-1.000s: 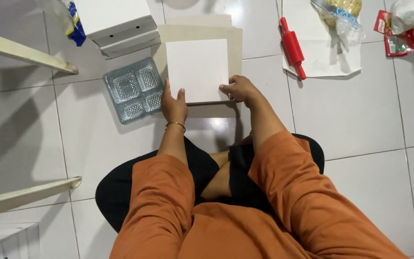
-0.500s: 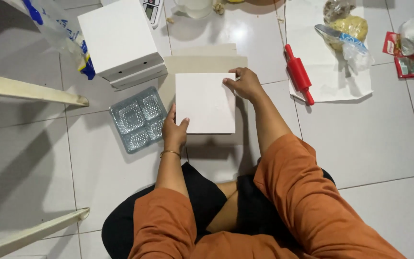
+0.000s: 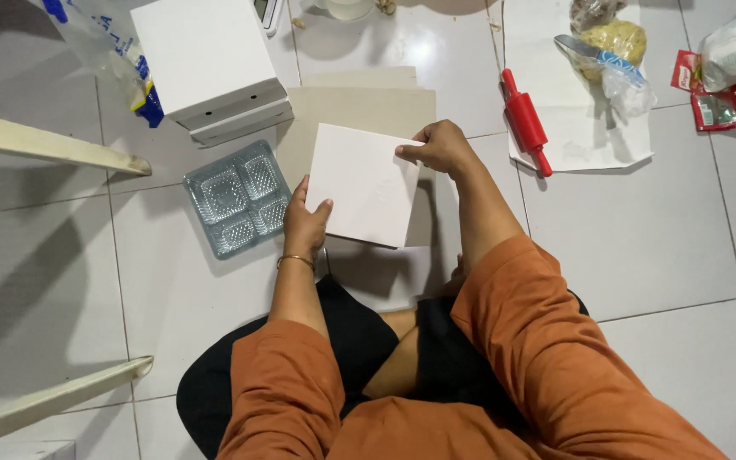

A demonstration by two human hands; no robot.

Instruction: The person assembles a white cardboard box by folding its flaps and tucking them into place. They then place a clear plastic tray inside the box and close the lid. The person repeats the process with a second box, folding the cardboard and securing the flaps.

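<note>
I sit on a white tiled floor and hold a flat white square card (image 3: 364,183) between both hands. My left hand (image 3: 304,223) grips its near left corner, a gold bangle on the wrist. At the far right corner my right hand (image 3: 440,146) pinches the top edge. Beneath the card lies a stack of beige cardboard sheets (image 3: 359,106). To the left of my left hand rests a clear plastic tray (image 3: 238,198) with four moulded compartments.
A white closed box (image 3: 208,64) stands at the far left on a second flat box. A red rolling pin (image 3: 526,122) lies on white paper (image 3: 589,128) to the right, with plastic bags of food behind. Pale wooden bars (image 3: 44,145) cross the left side.
The white card has lifted off the cardboard stack and tilted. My right hand shifted from its near right corner up to its far right corner. The view moved closer.
</note>
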